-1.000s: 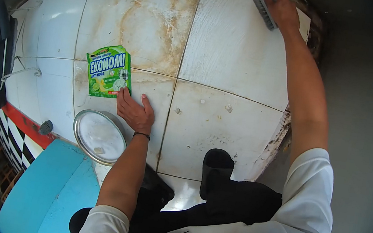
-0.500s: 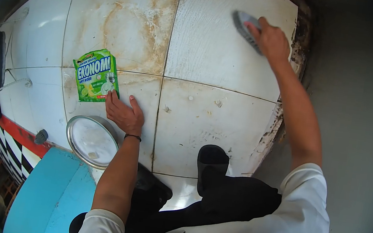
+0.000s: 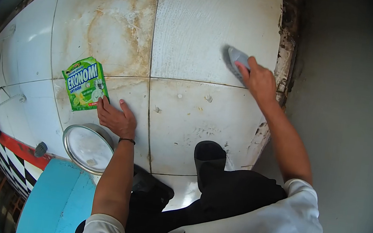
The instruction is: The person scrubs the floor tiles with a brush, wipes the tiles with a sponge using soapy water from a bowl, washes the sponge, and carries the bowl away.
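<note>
My right hand [image 3: 261, 81] is wrapped around a grey scrub brush [image 3: 238, 58], bristles down on a white tile [image 3: 198, 24] with streaky wet marks. The brush is slightly blurred and lies near the tile's lower right part. On the left, my left hand [image 3: 118, 119] rests flat on the tiles with its fingers stretched out. Its fingertips touch or nearly touch the lower right corner of a green "Ekonomi" detergent packet [image 3: 79, 86]. Just below that hand stands a round metal basin [image 3: 102, 132] with whitish liquid and a small pale piece in it, partly covered by my left forearm.
Brown stains mark the upper middle tile [image 3: 109, 26]. A small grey object [image 3: 41, 149] lies by the red edge [image 3: 26, 151] at left. Below it is a blue ledge [image 3: 51, 197]. A grey wall [image 3: 340, 89] rises on the right. My black sandal [image 3: 210, 151] stands on the tiles.
My right hand has brought the brush down the tile, closer to the grout line below. My left hand stays beside the packet. The whole view has shifted slightly.
</note>
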The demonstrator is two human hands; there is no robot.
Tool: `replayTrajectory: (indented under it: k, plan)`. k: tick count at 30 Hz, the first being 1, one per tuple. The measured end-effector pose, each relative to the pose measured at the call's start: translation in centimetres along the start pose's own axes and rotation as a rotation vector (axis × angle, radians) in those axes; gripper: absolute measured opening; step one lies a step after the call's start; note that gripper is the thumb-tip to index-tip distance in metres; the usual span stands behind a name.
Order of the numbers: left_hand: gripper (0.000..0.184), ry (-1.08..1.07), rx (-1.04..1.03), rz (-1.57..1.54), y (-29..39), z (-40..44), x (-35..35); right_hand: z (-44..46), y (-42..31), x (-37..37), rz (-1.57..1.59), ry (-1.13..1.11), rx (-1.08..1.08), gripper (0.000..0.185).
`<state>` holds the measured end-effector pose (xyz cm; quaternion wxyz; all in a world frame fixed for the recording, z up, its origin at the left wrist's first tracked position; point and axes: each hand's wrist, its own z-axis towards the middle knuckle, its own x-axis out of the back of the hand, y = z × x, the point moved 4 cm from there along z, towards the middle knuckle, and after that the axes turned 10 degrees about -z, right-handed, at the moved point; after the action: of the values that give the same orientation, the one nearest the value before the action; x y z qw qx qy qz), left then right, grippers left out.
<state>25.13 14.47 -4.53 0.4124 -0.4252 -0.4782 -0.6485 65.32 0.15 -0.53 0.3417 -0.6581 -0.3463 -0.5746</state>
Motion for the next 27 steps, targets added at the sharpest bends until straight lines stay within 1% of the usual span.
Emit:
replayTrajectory:
  k: [2,3,5,8,10,11,12,13,14,15,16,17,19,21,22,23,25,26,27]
  plan:
    - [0.057,-0.008,0.006,0.009,0.1,0.1,0.0,6.0,4.2,0.9,-0.077,0.114,-0.109,0.043]
    - [0.057,-0.010,0.013,0.012,0.1,0.1,0.0,9.1,6.7,1.1,-0.106,0.093,-0.215,0.046]
    - [0.057,-0.002,-0.001,0.009,0.2,0.2,0.0,13.6,9.9,2.3,-0.095,0.161,-0.317,0.047]
    - [0.057,0.013,-0.016,0.005,-0.2,-0.2,-0.2,14.7,10.0,2.7,0.008,0.131,-0.419,0.045]
    - [0.057,0.014,-0.019,-0.005,-0.2,-0.1,-0.3,11.6,7.3,2.5,0.042,0.038,-0.332,0.042]
    - [0.057,0.014,-0.020,-0.008,-0.3,0.0,-0.2,9.0,5.3,2.7,0.120,-0.090,-0.323,0.040]
    - [0.057,0.011,-0.017,-0.008,-0.3,-0.1,-0.1,5.9,3.6,2.1,0.127,-0.132,-0.259,0.038]
    - [0.057,0.009,-0.020,-0.002,-0.3,-0.3,-0.3,2.3,2.0,0.9,0.109,-0.118,-0.171,0.037]
    - [0.057,0.005,-0.017,0.004,-0.3,-0.3,-0.2,-0.8,0.4,0.7,0.115,-0.168,-0.157,0.036]
    - [0.056,0.000,-0.016,0.011,-0.2,-0.2,-0.2,-3.0,-0.6,0.0,0.115,-0.288,-0.166,0.036]
    - [0.056,-0.003,-0.010,0.011,-0.2,-0.2,-0.1,-4.4,-1.1,-0.2,0.123,-0.309,-0.147,0.036]
    - [0.056,-0.007,-0.008,0.012,-0.1,-0.1,-0.1,-3.8,-0.4,-0.2,0.145,-0.253,-0.194,0.036]
    - [0.057,-0.013,-0.008,0.020,0.1,-0.2,-0.1,-1.3,2.2,-0.6,0.189,-0.142,-0.298,0.036]
    - [0.057,-0.016,-0.021,0.031,-0.1,-0.2,-0.3,4.6,5.8,0.4,0.105,0.012,-0.376,0.036]
    - [0.057,-0.019,-0.024,0.029,-0.1,-0.1,-0.3,7.8,7.9,1.0,0.124,0.048,-0.468,0.036]
    - [0.058,-0.023,-0.024,0.027,-0.1,-0.1,-0.3,11.0,9.8,1.7,0.078,0.078,-0.514,0.040]
    - [0.058,-0.032,-0.021,0.024,-0.2,-0.2,-0.5,16.8,14.0,1.6,0.070,0.027,-0.590,0.045]
    - [0.058,-0.038,-0.019,0.026,-0.3,-0.3,-0.5,18.0,14.9,1.8,0.079,0.006,-0.607,0.046]
    - [0.058,-0.038,-0.022,0.028,-0.6,-0.5,-0.6,17.3,15.2,1.3,0.084,-0.009,-0.610,0.048]
